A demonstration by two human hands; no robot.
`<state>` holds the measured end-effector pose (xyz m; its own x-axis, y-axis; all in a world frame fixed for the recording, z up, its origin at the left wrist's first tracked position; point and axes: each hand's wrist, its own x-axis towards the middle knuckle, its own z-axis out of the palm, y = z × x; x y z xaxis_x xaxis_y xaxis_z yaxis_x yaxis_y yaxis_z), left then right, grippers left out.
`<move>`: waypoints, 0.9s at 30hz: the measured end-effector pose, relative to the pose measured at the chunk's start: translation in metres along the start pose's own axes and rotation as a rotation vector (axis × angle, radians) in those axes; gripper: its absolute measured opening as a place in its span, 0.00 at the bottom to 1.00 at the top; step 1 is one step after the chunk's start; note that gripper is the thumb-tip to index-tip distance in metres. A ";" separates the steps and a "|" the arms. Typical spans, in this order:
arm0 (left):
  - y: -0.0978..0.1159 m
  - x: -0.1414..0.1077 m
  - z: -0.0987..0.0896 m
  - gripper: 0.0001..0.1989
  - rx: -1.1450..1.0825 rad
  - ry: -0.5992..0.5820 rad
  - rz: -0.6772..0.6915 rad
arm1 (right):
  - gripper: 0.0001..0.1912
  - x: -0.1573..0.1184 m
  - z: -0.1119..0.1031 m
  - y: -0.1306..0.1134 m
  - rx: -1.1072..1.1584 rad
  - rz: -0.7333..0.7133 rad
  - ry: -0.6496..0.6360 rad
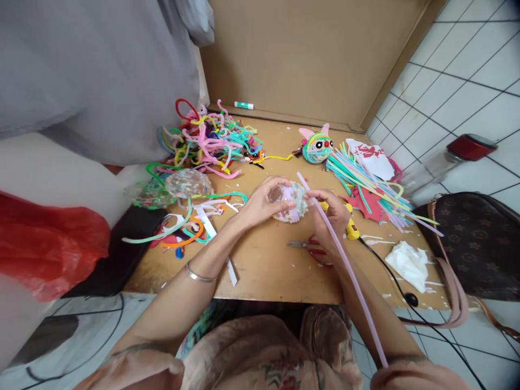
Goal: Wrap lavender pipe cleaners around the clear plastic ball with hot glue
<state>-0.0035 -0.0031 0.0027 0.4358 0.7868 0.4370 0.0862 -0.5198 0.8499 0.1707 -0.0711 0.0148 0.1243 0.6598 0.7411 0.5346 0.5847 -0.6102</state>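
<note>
My left hand (266, 203) grips a rounded, clear plastic ball-like piece (298, 201) with lilac strips and bits of colour stuck on it. Between the fingertips of my right hand (330, 212) is a long lilac pipe cleaner (346, 260); its short end points up past the ball and the rest trails down along my forearm. Red-handled scissors (312, 246) lie partly under my right wrist. A yellow glue gun (352, 223) with a black cable rests just right of that hand, its front part hidden behind the fingers.
Tangled pipe cleaners (207, 135) heap at the back left, beside clear decorated pieces (189, 184). At the back right sit a pink-eared animal figure (319, 146) and straight pipe cleaners (371, 187). A crumpled tissue (408, 264), brown bag (475, 244) and glue stick (244, 105) lie around.
</note>
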 end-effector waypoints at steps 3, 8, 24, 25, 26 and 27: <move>0.000 0.000 0.000 0.24 0.003 0.003 0.001 | 0.06 -0.001 -0.001 -0.003 -0.018 -0.025 0.014; -0.001 0.001 -0.004 0.22 0.044 0.011 0.028 | 0.07 -0.004 -0.003 -0.006 -0.111 -0.127 -0.007; -0.004 0.001 -0.008 0.20 0.081 0.013 0.036 | 0.07 -0.009 0.000 -0.011 -0.143 -0.293 -0.137; -0.004 0.001 -0.008 0.20 0.079 0.012 0.040 | 0.07 -0.009 0.000 -0.011 -0.144 -0.295 -0.140; -0.005 0.001 -0.008 0.21 0.076 0.012 0.046 | 0.07 -0.009 0.000 -0.010 -0.147 -0.302 -0.143; -0.005 0.001 -0.008 0.21 0.074 0.011 0.053 | 0.07 -0.009 0.001 -0.010 -0.150 -0.310 -0.147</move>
<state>-0.0108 0.0032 0.0013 0.4314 0.7611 0.4844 0.1294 -0.5835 0.8017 0.1636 -0.0821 0.0142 -0.1781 0.5296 0.8293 0.6460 0.6987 -0.3074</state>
